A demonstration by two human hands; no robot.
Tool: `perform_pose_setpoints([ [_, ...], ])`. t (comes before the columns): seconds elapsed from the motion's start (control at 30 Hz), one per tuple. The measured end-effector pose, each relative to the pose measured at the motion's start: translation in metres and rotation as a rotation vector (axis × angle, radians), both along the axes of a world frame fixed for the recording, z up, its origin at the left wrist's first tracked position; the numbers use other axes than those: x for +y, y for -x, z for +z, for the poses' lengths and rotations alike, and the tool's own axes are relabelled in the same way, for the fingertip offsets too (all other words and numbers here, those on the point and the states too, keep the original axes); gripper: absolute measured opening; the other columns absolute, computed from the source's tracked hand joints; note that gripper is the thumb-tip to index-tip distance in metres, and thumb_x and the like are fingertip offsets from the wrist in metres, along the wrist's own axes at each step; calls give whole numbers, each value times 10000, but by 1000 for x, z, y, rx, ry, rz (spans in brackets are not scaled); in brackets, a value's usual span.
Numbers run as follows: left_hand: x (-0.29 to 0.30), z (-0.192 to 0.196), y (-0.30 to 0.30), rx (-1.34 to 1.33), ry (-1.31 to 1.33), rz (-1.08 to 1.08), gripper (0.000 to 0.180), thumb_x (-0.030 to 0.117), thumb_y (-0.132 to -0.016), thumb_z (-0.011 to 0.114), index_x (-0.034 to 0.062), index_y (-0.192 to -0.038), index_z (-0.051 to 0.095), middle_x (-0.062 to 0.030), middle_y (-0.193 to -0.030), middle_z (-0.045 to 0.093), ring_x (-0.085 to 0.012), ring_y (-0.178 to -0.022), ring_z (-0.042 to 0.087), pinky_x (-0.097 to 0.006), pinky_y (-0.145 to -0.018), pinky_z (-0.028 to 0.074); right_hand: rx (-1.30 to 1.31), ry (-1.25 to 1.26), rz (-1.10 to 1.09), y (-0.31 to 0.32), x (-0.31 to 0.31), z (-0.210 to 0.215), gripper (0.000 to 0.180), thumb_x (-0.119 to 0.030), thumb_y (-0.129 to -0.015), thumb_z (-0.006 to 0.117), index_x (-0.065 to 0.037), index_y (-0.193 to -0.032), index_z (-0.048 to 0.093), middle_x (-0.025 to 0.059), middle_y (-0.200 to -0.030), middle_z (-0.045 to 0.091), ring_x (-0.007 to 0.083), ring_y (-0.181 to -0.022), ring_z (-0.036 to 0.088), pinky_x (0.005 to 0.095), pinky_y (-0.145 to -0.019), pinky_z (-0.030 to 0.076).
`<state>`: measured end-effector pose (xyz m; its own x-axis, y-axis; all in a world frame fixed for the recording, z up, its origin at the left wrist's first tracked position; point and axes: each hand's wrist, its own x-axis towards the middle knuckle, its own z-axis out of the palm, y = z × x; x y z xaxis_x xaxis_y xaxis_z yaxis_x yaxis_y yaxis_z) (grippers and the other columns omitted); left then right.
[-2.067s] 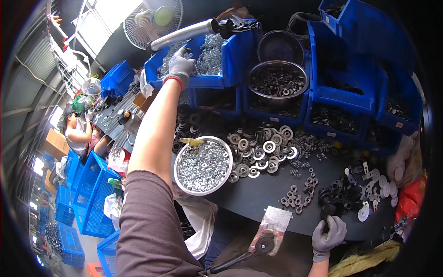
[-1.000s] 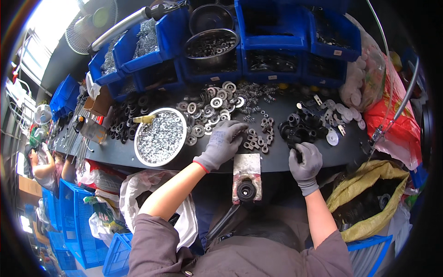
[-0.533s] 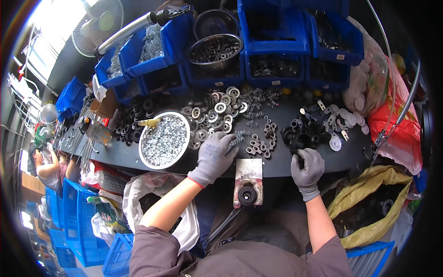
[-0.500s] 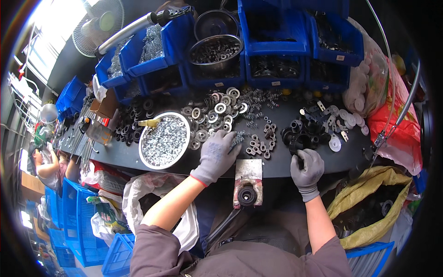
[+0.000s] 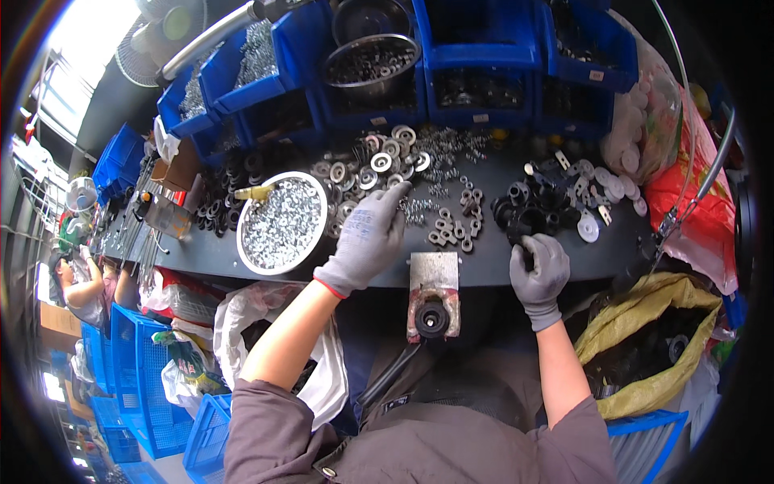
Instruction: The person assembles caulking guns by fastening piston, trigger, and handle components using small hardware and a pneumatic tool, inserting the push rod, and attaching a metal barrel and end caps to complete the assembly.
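Observation:
My left hand (image 5: 371, 238), in a grey work glove, reaches over the dark bench with its fingers stretched out. Its fingertips are at the near edge of a pile of round metal wheels (image 5: 380, 163), beside loose small springs (image 5: 418, 212). My right hand (image 5: 540, 274), gloved alike, is curled with thumb and fingers brought together at the near side of a heap of black plastic parts (image 5: 528, 216). What its fingertips hold, if anything, is hidden. Between the hands, at the bench's front edge, a metal fixture (image 5: 435, 278) bears a black round part (image 5: 432, 319).
A white-rimmed bowl of small metal pieces (image 5: 282, 226) stands left of my left hand. Small metal links (image 5: 458, 224) lie mid-bench, white discs (image 5: 588, 227) at right. Blue bins (image 5: 484, 56) line the back. A yellow sack (image 5: 645, 347) sits right. Another person (image 5: 81, 282) is far left.
My left hand has moved forward from the springs to the metal wheels. My right hand stays by the black parts. The whole view has shifted slightly.

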<state>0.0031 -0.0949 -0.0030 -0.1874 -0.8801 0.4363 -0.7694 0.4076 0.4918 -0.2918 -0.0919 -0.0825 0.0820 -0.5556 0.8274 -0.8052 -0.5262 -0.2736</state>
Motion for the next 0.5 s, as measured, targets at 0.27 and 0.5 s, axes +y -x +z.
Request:
perform_pose_setpoints([
  [0.27,79,38,10,518,-525,-100,321,3,-982,554,-22,-1301,540,-44,-1041,658,-79,-967,594,-242,-871,485,-22,-35,10,0,-4,1,209,-132,-731,772,-95,-915,680,67,-917,655,287,-807,654,403,-704,512],
  [0.5,110,26,18,272,-351,-249,221,-22,-833,690,46,-1043,687,-99,-954,694,-226,-858,663,-324,-795,515,-23,-37,21,0,-4,0,198,-117,-729,766,-89,-904,678,76,-911,661,294,-805,654,402,-697,510],
])
